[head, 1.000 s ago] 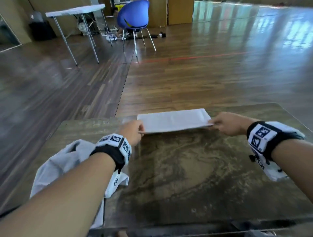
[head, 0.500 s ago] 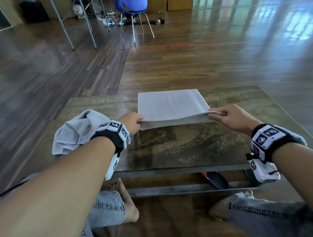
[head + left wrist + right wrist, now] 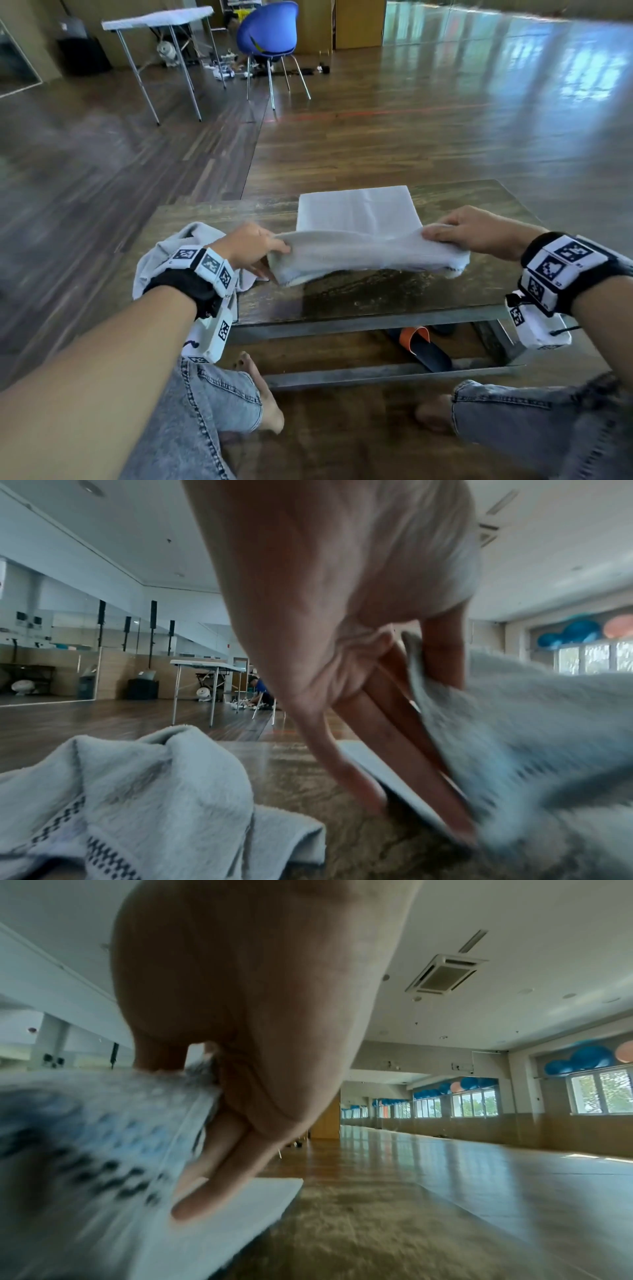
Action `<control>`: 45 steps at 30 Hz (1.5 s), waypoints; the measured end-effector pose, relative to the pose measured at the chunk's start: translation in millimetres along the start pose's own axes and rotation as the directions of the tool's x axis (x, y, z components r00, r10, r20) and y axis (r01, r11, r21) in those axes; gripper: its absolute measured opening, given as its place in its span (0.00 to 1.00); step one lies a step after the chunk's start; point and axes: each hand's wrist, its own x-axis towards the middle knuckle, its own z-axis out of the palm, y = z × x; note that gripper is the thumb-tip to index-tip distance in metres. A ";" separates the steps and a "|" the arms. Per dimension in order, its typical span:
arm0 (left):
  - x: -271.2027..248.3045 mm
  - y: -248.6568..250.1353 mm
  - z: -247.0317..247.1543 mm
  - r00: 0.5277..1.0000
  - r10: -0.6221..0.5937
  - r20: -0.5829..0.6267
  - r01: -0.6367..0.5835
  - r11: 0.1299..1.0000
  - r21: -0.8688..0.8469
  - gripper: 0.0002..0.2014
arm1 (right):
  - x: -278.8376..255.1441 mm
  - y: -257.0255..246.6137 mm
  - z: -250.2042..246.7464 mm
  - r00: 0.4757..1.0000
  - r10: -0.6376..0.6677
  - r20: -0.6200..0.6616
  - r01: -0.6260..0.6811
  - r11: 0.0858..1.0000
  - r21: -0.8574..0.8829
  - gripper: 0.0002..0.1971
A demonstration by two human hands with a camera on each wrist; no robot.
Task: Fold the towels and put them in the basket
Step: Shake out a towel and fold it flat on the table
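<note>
At the centre of the head view the towel (image 3: pixel 356 219) lies on the surface (image 3: pixel 394 291), its far half flat and its near half now lifted into a rolled, sagging band stretched between both hands; half a second ago only the near edge was raised a little, and a second ago the towel lay as a flat narrow strip. The left hand (image 3: pixel 251 248) pinches the band's left end, thumb on top and fingers underneath, which the left wrist view confirms with the cloth clamped between thumb and extended fingers (image 3: pixel 404 756). The right hand (image 3: pixel 476 233) grips the right end the same way, fingers curled over the top edge; in the right wrist view the cloth is blurred but plainly caught between thumb and fingers. Both hands sit nearer the lower part of the frame than before, closer to the surface's near edge. A second towel (image 3: pixel 191 240) lies crumpled at the left of the surface, partly behind the left wrist, much where it was earlier. Below the surface's near edge the person's jeans (image 3: pixel 205 411) and bare feet show, and a sandal (image 3: pixel 418 346) lies on the floor underneath. A blue chair (image 3: pixel 269 31) stands at the upper centre.
</note>
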 end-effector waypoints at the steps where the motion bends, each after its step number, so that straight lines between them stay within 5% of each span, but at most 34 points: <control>1: -5.2 1.4 -0.1 0.997 -0.053 0.057 0.054 0.999 -0.005 0.11 | -6.1 -3.1 -1.9 0.997 0.014 0.080 -0.013 1.000 -0.010 0.21; 4: -14.8 1.7 -0.7 0.950 -0.201 0.240 0.196 0.980 0.043 0.17 | -18.9 -6.8 -5.2 0.954 0.092 0.284 -0.087 0.996 -0.032 0.22; 7: -19.9 1.7 -0.6 0.864 -0.283 0.416 0.273 0.958 0.085 0.20 | -22.9 -3.9 -7.9 0.846 0.208 0.491 -0.246 0.969 0.013 0.23; 10: -14.9 1.0 4.7 0.869 -0.263 0.419 0.264 0.963 0.056 0.16 | -22.1 0.9 -5.1 0.787 0.243 0.568 -0.334 0.941 0.060 0.22; 13: 1.2 -2.4 14.7 0.939 -0.194 0.284 0.195 0.980 0.026 0.11 | -10.9 11.0 -0.3 0.878 0.247 0.411 -0.308 0.947 0.089 0.23; 17: 34.7 -9.5 25.7 0.999 -0.009 0.050 0.011 0.999 -0.039 0.09 | 20.9 31.5 1.9 0.992 0.122 0.034 -0.122 0.993 0.003 0.26; 20: 66.3 -5.2 25.5 0.986 0.152 -0.068 -0.150 0.988 0.029 0.03 | 53.2 44.0 -5.1 0.972 0.052 -0.230 -0.059 0.998 -0.021 0.28; 22: 89.7 2.0 22.7 0.977 0.171 -0.123 -0.163 0.984 0.071 0.08 | 75.6 48.2 -14.9 0.946 0.017 -0.323 -0.059 0.991 -0.120 0.25; 29: 176.7 27.4 19.4 0.941 0.162 -0.298 -0.089 0.966 0.243 0.15 | 160.0 62.9 -31.4 0.889 0.061 -0.454 -0.183 0.956 -0.230 0.26; 33: 210.6 20.4 32.4 0.919 0.096 -0.383 0.018 0.959 0.282 0.09 | 199.0 76.6 -15.5 0.945 0.148 -0.292 -0.251 0.900 -0.357 0.10; 35: 216.2 13.2 39.3 0.909 0.099 -0.404 0.043 0.944 0.328 0.12 | 209.0 87.1 0.7 0.960 0.240 -0.143 -0.279 0.865 -0.418 0.23; 37: 216.7 9.0 46.7 0.914 0.139 -0.381 0.012 0.930 0.367 0.11 | 212.9 95.5 13.7 0.945 0.294 -0.142 -0.326 0.850 -0.413 0.30; 41: 207.9 14.2 61.6 0.915 0.229 -0.332 -0.100 0.926 0.364 0.04 | 208.6 94.2 19.1 0.946 0.232 -0.227 -0.306 0.873 -0.381 0.15; 43: 199.6 24.5 68.6 0.922 0.263 -0.285 -0.157 0.925 0.347 0.02 | 198.8 82.4 16.0 0.957 0.134 -0.257 -0.214 0.924 -0.316 0.05; 45: 190.1 38.8 75.6 0.924 0.322 -0.205 -0.244 0.911 0.332 0.01 | 184.3 70.4 14.6 0.946 0.016 -0.325 -0.091 0.972 -0.218 0.05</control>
